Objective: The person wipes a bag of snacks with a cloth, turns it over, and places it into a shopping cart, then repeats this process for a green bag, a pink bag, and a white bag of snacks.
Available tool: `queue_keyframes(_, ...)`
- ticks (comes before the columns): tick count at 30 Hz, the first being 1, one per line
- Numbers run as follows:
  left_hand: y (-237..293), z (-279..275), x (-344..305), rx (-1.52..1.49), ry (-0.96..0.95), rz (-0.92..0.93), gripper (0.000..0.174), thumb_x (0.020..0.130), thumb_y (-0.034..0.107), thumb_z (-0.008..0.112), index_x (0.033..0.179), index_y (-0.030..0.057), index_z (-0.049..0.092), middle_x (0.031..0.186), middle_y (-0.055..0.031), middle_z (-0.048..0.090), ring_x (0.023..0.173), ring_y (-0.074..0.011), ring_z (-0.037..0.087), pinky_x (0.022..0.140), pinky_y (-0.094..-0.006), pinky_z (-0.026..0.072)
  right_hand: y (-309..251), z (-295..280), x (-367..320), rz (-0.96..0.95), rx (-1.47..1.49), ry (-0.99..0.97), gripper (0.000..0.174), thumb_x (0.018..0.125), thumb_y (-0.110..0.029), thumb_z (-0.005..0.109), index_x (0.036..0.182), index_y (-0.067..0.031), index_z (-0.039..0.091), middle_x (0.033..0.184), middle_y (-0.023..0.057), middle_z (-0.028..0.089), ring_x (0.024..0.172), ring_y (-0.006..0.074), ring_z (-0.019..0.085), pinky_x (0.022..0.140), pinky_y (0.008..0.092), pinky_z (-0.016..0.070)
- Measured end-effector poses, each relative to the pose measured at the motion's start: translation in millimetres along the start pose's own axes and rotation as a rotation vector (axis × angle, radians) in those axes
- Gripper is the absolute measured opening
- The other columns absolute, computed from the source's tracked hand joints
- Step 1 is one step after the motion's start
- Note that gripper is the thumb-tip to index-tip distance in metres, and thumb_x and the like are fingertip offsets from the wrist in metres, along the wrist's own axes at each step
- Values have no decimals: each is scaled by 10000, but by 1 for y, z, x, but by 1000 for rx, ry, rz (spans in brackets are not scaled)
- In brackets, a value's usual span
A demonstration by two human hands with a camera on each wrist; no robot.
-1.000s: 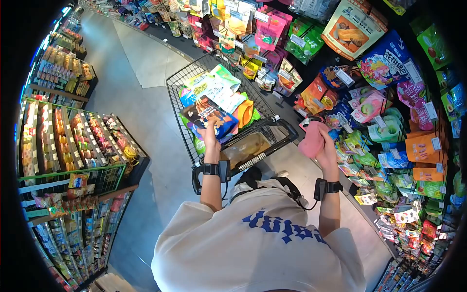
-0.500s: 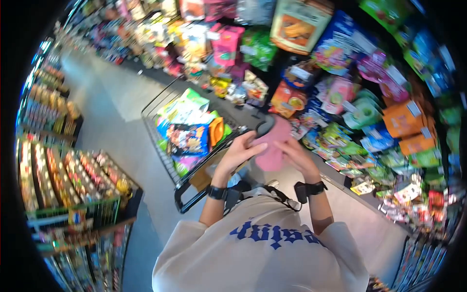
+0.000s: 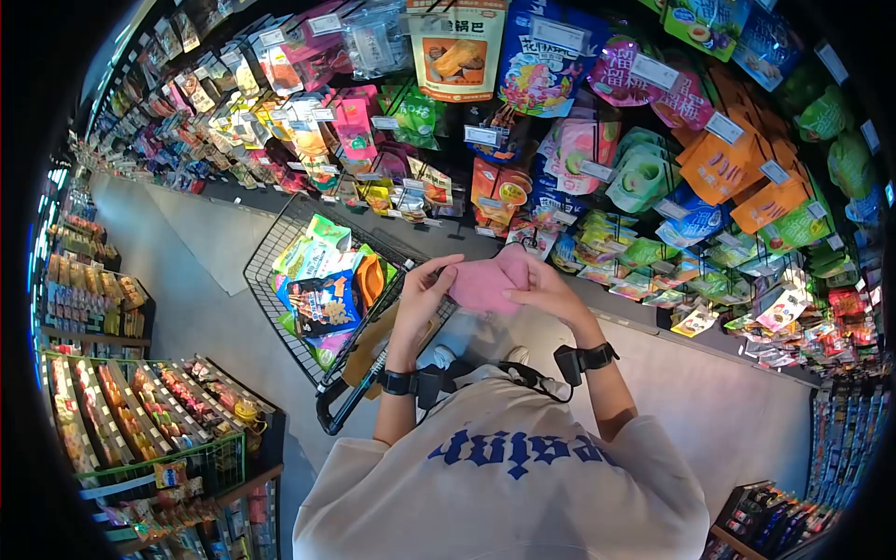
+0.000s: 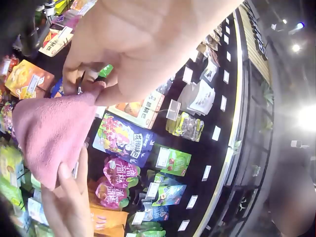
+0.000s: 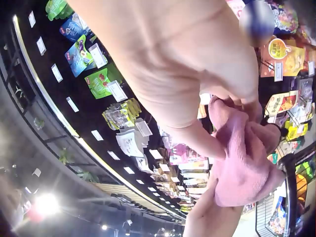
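A pink cloth point(image 3: 485, 285) with a soft, towel-like surface is held up in front of the body between both hands. My left hand point(image 3: 422, 297) pinches its left end between thumb and fingers. At the other end, my right hand point(image 3: 553, 294) grips a corner, thumb on top. Seen from the left wrist, the cloth point(image 4: 54, 133) is stretched between the hands. The right wrist view shows it bunched in folds point(image 5: 247, 168) under the right fingers. A shopping cart point(image 3: 266, 250) stands to the left, with a dark blue snack bag point(image 3: 325, 306) on top of its load.
A long wall of hanging snack bags point(image 3: 457, 51) runs along the front and right, with price tags on its hooks. The cart's black handle point(image 3: 338, 411) lies left of the body. A shelf unit of packaged goods point(image 3: 140, 411) stands at the left, across the grey floor point(image 3: 201, 271).
My left hand has left the dark blue bag in the cart and taken the cloth's other end. The right hand has brought the cloth to the middle. The view has turned rightward.
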State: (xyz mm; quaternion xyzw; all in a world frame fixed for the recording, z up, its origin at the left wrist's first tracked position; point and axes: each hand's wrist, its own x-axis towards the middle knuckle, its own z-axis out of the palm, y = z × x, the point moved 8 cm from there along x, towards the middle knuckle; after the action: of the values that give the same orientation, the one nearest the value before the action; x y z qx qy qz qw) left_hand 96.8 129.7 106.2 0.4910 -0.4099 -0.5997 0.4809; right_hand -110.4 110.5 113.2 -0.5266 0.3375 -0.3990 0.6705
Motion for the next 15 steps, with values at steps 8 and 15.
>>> queue_keyframes(8,10,30,-1,571,-72,294,244,777,115,775,989,7,720,873,-115,642,762,-173,628,669,-273,493,21,-43,-15,14,-670,3,319,847,-233,754,1031,11,661,1121,61,603,1064,139,560,904,295,465)
queue_keyframes(15,18,39,-5,176,-27,213,199,881,162,727,944,4,623,854,-12,639,733,-62,579,619,-223,476,0,1,-11,-78,-412,-85,328,873,-179,728,1118,2,609,1107,74,622,986,132,589,860,291,475)
